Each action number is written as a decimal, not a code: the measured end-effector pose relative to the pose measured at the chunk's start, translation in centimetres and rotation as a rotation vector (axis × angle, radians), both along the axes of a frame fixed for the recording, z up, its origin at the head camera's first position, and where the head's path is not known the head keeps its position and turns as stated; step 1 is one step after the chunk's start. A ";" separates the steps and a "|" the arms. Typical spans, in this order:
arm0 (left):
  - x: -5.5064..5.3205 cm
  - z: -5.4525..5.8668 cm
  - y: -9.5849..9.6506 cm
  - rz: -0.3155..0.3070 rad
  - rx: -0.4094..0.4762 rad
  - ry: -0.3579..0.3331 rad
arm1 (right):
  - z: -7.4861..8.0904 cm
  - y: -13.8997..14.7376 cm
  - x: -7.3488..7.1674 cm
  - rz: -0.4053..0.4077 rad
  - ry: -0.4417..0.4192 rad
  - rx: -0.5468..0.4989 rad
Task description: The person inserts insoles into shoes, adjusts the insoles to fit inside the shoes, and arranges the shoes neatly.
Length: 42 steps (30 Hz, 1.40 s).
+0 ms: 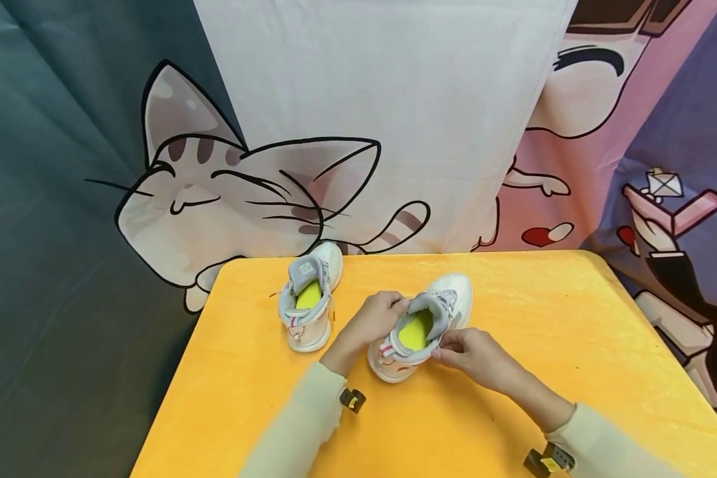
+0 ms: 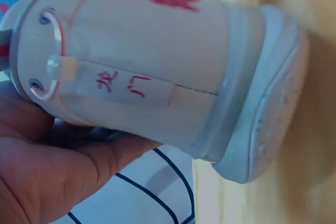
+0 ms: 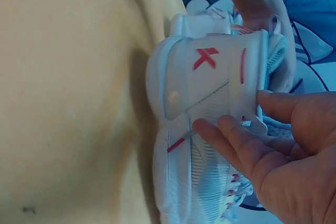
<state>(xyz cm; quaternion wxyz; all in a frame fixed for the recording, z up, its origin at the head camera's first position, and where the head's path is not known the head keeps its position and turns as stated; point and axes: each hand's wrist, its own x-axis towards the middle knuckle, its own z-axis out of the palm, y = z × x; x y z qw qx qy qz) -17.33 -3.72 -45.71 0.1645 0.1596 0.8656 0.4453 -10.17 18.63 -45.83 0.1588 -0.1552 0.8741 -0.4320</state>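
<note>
A white-and-pale-pink sneaker [image 1: 388, 362] with a yellow-green insole stands on the yellow table, toe pointing away. My left hand [image 1: 379, 318] holds it at the left of its collar. In the left wrist view, that hand [image 2: 58, 171] lies along the heel's side, its fingertips partly hidden. On the opposite side is my right hand [image 1: 475, 358]. The right wrist view shows this hand's thumb at the collar edge and its fairly straight fingers [image 3: 212, 132] against the sneaker's side. A red-tipped lace end [image 3: 178, 144] lies just past those fingertips.
The matching sneaker [image 1: 309, 335] stands to the left, near the back edge of the yellow table [image 1: 550, 318]. Behind the table hangs a cloth backdrop [image 1: 394, 79] printed with a cartoon cat and figures. Each wrist wears a small dark camera.
</note>
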 end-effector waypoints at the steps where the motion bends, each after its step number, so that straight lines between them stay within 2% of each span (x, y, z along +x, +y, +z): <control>1: -0.3 0.0 -0.2 -0.021 -0.002 -0.003 | -0.2 -0.2 0.1 0.003 0.003 0.002; 6: -1.7 -0.5 -1.0 -0.116 0.011 -0.047 | -0.7 -0.8 0.1 0.021 0.048 0.040; 12: -3.3 -1.2 -1.9 -0.208 0.169 -0.162 | -0.6 -1.4 -0.2 0.043 0.114 0.079; 16: -4.3 -1.8 -2.1 -0.225 0.228 -0.219 | -0.6 -1.5 -0.5 0.031 0.155 0.101; 22: -5.3 -2.5 -2.1 -0.224 0.223 -0.224 | -1.3 -1.7 -1.1 0.056 0.196 0.133; 29: -5.7 -3.0 -2.2 -0.186 0.201 -0.205 | -1.3 -1.4 -1.5 0.116 0.189 0.158; 35: -5.3 -3.3 -2.7 -0.091 0.164 -0.163 | -0.1 -0.9 -1.6 0.198 0.184 0.195; 38: -4.7 -2.9 -3.2 -0.025 0.134 -0.156 | 1.1 -0.6 -1.7 0.226 0.206 0.186; 42: -3.3 -1.6 -4.0 0.059 0.108 -0.180 | 3.2 -0.8 -2.1 0.272 0.316 0.188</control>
